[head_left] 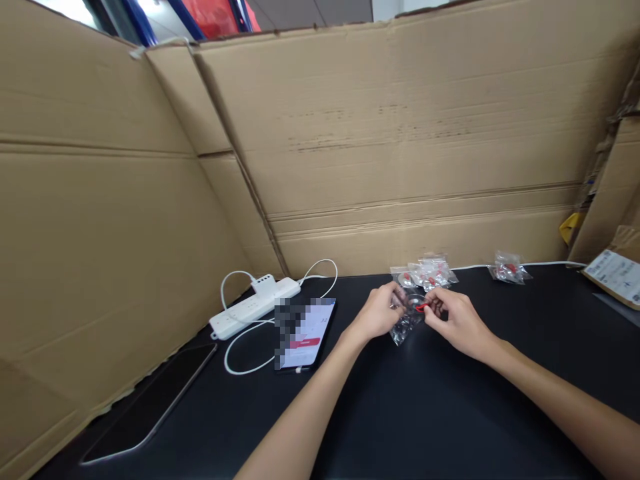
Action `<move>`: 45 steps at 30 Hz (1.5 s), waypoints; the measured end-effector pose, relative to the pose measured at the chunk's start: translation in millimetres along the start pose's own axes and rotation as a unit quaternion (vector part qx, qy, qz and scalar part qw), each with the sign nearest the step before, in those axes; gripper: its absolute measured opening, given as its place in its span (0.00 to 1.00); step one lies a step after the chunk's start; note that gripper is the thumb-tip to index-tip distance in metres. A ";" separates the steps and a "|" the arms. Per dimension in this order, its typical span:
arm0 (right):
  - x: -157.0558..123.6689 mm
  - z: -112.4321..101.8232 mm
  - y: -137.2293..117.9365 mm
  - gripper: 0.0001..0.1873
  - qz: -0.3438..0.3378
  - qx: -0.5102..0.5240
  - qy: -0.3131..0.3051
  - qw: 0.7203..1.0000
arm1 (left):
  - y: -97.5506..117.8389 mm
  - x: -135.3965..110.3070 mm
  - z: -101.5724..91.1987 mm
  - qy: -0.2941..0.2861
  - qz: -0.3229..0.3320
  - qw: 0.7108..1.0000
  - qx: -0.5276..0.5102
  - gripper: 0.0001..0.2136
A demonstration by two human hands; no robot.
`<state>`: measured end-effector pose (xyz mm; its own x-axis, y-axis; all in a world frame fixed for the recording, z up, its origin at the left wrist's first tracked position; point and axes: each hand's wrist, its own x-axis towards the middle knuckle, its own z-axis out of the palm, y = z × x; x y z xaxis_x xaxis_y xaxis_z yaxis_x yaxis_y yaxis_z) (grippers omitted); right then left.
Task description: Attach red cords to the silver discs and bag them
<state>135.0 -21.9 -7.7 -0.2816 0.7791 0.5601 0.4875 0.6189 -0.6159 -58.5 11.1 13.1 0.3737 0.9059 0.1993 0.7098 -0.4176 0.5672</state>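
Observation:
My left hand (381, 312) is closed on a small clear plastic bag (406, 321), held just above the black table (430, 407). My right hand (456, 321) pinches a small red part (423, 307) at the bag's mouth. Both hands meet over the middle of the table. Just behind them lies a pile of similar clear bags with red parts (429, 272).
A single clear bag (507, 268) lies at the back right. A lit phone (305, 333) on a white cable, a white power strip (254, 305) and a dark tablet (150, 403) sit to the left. Cardboard walls (400, 147) enclose the table; a labelled box (617, 273) stands at right.

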 end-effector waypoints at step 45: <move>19.8 -30.6 13.2 0.15 0.136 0.256 -0.025 0.957 | 29.4 -2.9 3.5 -0.051 -0.008 0.735 -0.676 0.12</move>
<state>161.1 -1.4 12.2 -0.2478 0.9139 0.3215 0.0825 0.3506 -0.9329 -36.7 -4.1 26.3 0.4636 0.8712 0.1614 -0.5010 0.1075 0.8587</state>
